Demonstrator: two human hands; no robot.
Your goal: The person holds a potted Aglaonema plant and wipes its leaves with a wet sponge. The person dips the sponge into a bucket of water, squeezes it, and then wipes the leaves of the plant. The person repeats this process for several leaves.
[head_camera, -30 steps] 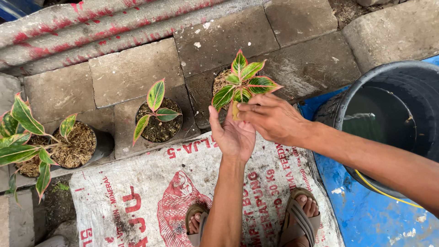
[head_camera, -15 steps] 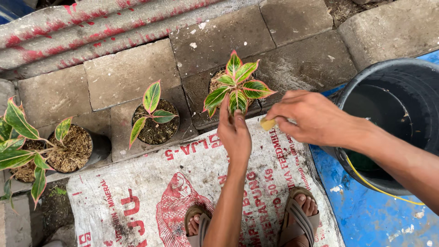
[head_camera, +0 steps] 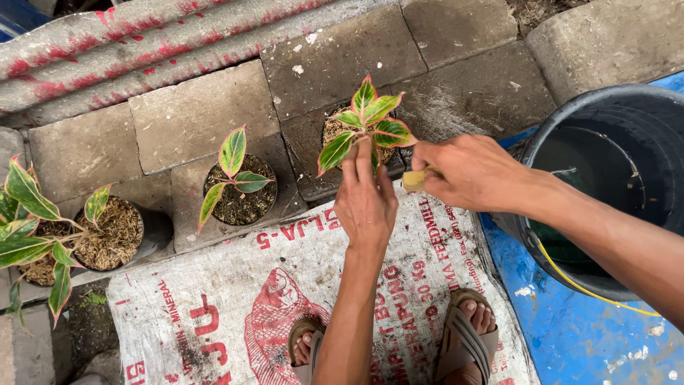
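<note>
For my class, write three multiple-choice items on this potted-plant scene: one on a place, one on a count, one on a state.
1. Where is the black bucket? A to the person's right; B on the printed sack; C behind the pots.
2. How many potted plants show? A two; B three; C five.
3. What is the left hand doing? A resting flat on the sack; B touching the plant; C dipping in water.

Answers: A, it stands at the right edge beside the right hand; B, three pots line the pavers; B, its fingers reach up among the leaves.
</note>
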